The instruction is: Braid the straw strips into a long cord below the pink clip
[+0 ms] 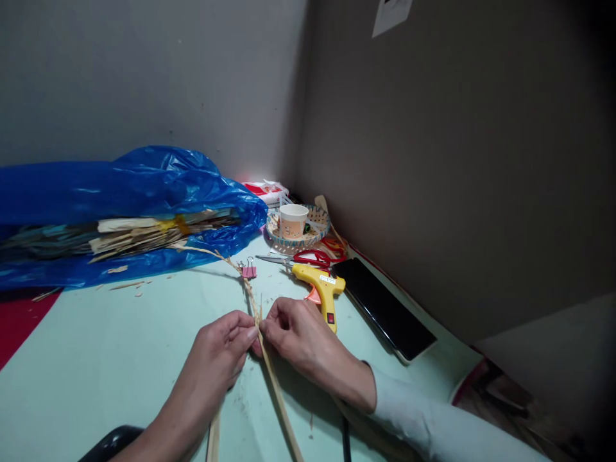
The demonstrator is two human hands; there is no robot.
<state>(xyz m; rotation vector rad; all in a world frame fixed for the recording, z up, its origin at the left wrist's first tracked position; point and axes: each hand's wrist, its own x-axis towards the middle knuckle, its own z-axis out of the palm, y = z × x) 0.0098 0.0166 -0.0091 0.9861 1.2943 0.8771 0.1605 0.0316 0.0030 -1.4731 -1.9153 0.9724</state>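
My left hand (219, 356) and my right hand (301, 333) meet at the middle of the pale green table (96, 359), both pinched on a braid of dried leaf strips (246, 289). The braided part runs away from my fingers toward a pink binder clip (248, 270) and the blue bag. Loose flat strips (282, 410) trail from my fingers toward me. A white sleeve covers my right forearm.
A blue plastic bag (144, 186) holding dried leaves lies at the left. A yellow glue gun (321, 285), red-handled scissors (308, 258), a woven tray (317, 228) with a paper cup (292, 220) and a dark phone (385, 308) sit to the right by the wall.
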